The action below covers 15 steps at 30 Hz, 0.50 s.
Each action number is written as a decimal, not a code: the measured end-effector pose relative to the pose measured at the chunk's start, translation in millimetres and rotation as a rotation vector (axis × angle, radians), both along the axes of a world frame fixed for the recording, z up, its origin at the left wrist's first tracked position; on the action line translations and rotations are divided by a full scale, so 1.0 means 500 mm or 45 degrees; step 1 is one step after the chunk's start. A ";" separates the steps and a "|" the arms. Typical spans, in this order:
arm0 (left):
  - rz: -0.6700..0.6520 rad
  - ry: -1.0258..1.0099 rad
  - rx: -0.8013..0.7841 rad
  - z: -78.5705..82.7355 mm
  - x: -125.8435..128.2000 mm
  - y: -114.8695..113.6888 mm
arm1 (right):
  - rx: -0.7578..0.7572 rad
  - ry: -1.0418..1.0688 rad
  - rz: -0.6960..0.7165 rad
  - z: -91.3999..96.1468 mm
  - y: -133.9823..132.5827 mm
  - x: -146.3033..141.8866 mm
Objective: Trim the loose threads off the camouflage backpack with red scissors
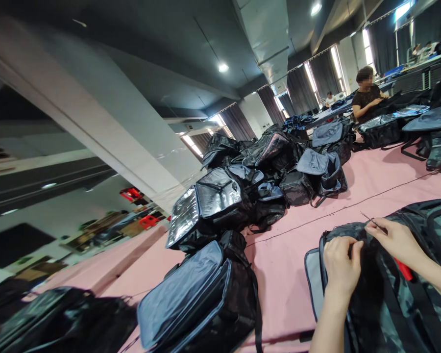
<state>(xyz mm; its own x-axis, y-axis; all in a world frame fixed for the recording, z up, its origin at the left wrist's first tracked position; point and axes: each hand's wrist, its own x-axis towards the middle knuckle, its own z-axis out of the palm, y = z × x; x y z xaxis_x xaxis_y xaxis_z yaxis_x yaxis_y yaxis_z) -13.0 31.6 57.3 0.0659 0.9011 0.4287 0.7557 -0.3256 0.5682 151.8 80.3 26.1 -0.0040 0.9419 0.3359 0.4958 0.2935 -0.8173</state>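
A black and grey camouflage backpack (375, 289) lies in front of me at the lower right, its light grey-lined flap (312, 274) open on the left. My left hand (341, 262) is closed in a pinch at the backpack's upper edge; the fingertips are partly hidden. Just right of it, my right hand (399, 240) grips slim scissors (369, 218) with thin metal points toward the upper left. A red handle (403, 269) shows below that hand, against the bag.
Pink cloth covers the long table (279, 264). An open backpack with a blue-grey lining (183, 294) stands left of me. Beyond it sits a silver-lined bag (220, 191) before a heap of black bags (272, 147). A person (367, 98) works farther back on the right.
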 end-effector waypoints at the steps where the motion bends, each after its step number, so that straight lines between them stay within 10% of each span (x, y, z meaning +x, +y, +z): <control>1: 0.038 0.024 0.006 -0.005 0.005 0.005 | 0.004 0.003 0.005 -0.001 -0.004 0.002; 9: 0.327 -0.169 0.317 -0.036 -0.038 -0.034 | 0.071 0.025 0.054 -0.021 -0.049 0.021; 15: 0.375 -0.550 -0.337 -0.137 -0.109 -0.082 | 0.088 0.127 0.023 -0.018 -0.103 0.086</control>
<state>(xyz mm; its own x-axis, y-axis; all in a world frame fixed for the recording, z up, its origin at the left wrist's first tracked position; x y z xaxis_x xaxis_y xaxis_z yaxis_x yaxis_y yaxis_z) -67.6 -9.5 -11.0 -0.3341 0.9350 0.1191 0.4744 0.0576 0.8784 194.9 29.0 16.8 0.0156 0.9165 0.3997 0.4071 0.3593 -0.8397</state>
